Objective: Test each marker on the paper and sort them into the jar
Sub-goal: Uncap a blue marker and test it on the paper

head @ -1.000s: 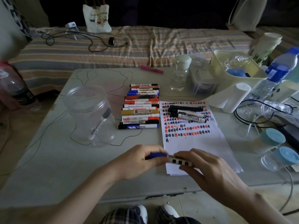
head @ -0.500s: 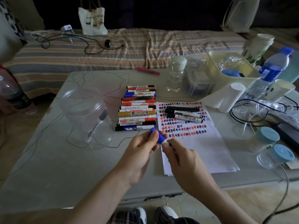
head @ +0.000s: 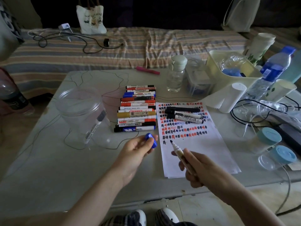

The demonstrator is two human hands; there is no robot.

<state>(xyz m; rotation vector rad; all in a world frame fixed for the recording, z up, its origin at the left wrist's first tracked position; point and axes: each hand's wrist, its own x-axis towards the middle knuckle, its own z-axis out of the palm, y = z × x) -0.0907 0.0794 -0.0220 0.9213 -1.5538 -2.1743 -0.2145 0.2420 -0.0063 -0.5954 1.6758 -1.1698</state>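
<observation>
Cluttered table (head: pixel 48 160): right hand (head: pixel 202 170) grips an uncapped marker (head: pixel 180 154) over the paper (head: pixel 195 152), left hand (head: pixel 138 150) pinches its blue cap (head: pixel 150 140); the test stroke likely comes next, then recapping for the jar (head: pixel 81 115).

A pale low table (head: pixel 48 160) stands on a light floor (head: pixel 211 207) before a bed with a striped cover (head: pixel 130 51), dim light, dark beyond.

The cap (head: pixel 151 140) in the left hand (head: pixel 136 152) was blue. The paper (head: pixel 192 139) was white with rows of red, black and blue marks. At twelve o'clock lay a pink marker (head: pixel 147 70) and a bedspread (head: pixel 130 48) striped orange, grey and cream; at three o'clock, two light-blue lids (head: pixel 276 145).
</observation>
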